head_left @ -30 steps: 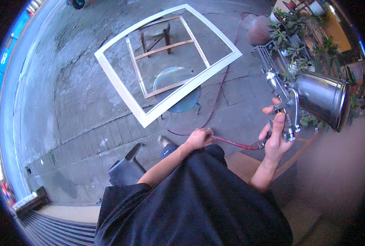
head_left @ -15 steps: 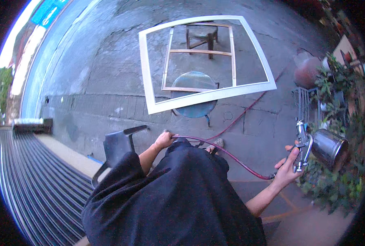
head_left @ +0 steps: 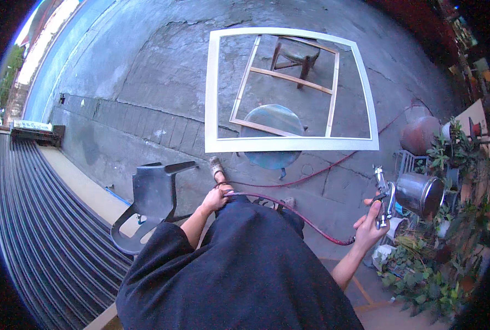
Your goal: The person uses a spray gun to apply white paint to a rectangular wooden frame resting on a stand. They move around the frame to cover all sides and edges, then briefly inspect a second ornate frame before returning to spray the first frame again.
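My left hand (head_left: 217, 199) is closed on a red hose (head_left: 261, 199) in front of my legs. In my right hand (head_left: 370, 220) I grip a silver spray gun (head_left: 383, 190) with a large metal cup (head_left: 420, 192) on its right; the hose runs up toward it. Ahead of me a white rectangular frame (head_left: 291, 144) lies raised over a narrower frame of bare wooden slats (head_left: 291, 77). Beneath them are a round blue-grey stool (head_left: 272, 159) and, farther back, a dark wooden chair (head_left: 302, 66). The gun is to the lower right of the white frame.
A grey plastic chair (head_left: 154, 192) stands at my left beside corrugated sheeting (head_left: 47, 220). Potted plants (head_left: 421, 275), a rounded reddish pot (head_left: 418, 137) and a metal rack (head_left: 407, 162) line the right. The hose crosses the cracked concrete floor (head_left: 135, 115).
The view has turned, so the frames sit farther right. My left hand with the hose has moved leftward, my left foot has come forward, and the gun appears lower in the picture.
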`<state>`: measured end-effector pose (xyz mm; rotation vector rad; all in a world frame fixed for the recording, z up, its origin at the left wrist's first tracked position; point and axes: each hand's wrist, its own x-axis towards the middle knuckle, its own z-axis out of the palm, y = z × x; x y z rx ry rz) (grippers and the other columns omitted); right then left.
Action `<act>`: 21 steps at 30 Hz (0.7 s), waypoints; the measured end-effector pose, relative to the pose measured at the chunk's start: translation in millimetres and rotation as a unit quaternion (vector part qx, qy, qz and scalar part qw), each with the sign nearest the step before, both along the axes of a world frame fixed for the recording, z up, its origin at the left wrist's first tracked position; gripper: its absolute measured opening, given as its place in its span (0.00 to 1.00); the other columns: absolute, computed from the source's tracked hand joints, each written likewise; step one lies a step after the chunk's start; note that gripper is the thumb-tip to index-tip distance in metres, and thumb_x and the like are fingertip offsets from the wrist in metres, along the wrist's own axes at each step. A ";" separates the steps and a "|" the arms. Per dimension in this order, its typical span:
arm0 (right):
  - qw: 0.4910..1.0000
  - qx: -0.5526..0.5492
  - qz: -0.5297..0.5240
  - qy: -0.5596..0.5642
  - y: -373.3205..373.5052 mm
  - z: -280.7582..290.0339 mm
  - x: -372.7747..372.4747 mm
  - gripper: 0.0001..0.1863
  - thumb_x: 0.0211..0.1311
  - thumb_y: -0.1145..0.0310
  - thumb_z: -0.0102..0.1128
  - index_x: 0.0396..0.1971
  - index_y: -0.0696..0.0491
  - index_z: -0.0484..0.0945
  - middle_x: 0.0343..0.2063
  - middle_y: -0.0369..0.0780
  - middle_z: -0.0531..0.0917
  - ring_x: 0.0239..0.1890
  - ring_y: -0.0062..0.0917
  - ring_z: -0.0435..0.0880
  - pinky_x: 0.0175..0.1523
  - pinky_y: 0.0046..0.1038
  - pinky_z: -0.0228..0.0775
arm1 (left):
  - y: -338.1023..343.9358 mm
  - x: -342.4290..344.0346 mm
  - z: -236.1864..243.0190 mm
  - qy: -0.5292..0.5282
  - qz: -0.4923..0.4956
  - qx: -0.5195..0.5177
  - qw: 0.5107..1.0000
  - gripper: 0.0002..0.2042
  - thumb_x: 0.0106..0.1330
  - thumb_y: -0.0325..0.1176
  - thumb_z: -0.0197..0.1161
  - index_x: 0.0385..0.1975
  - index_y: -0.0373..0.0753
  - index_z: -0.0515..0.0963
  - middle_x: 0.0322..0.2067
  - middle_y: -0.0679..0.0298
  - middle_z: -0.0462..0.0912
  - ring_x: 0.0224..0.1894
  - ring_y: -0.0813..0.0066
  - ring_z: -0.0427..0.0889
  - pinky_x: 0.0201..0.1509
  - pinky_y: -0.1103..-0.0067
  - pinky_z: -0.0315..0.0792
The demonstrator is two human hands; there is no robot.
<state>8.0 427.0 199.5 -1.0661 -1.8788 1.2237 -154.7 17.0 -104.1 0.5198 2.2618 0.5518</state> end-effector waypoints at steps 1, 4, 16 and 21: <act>1.000 0.001 -0.005 -0.005 -14.9 -2.5 -12.4 0.21 0.74 0.59 0.54 0.51 0.63 0.78 0.33 0.42 0.85 0.09 0.13 0.67 0.12 0.18 0.54 | -16.5 -16.5 -4.4 -0.007 -0.005 -0.007 1.000 0.14 0.62 0.40 0.60 0.41 0.41 0.86 0.39 0.43 0.84 0.42 0.44 0.84 0.52 0.59 0.77; 1.000 0.016 -0.020 0.005 -55.8 -7.9 -57.8 0.21 0.74 0.59 0.54 0.53 0.63 0.77 0.34 0.43 0.84 0.09 0.13 0.68 0.12 0.18 0.55 | -67.6 -71.6 -15.5 -0.024 -0.017 0.001 1.000 0.14 0.62 0.41 0.61 0.40 0.39 0.85 0.36 0.42 0.84 0.42 0.45 0.84 0.50 0.60 0.77; 0.989 0.006 -0.139 -0.039 -196.0 19.4 -158.5 0.20 0.73 0.60 0.56 0.51 0.62 0.79 0.32 0.42 0.86 0.09 0.12 0.70 0.13 0.18 0.57 | -164.3 -226.2 -17.5 -0.111 -0.066 -0.004 0.992 0.22 0.72 0.49 0.56 0.31 0.32 0.82 0.27 0.38 0.80 0.37 0.38 0.81 0.42 0.58 0.74; 0.972 -0.001 -0.215 -0.094 -200.7 17.9 -129.3 0.17 0.70 0.60 0.60 0.38 0.62 0.82 0.26 0.39 0.84 0.14 0.17 0.74 0.19 0.23 0.61 | -83.8 -220.1 -24.7 -0.099 -0.196 -0.004 0.976 0.17 0.64 0.42 0.61 0.32 0.29 0.83 0.31 0.38 0.82 0.38 0.41 0.84 0.45 0.56 0.76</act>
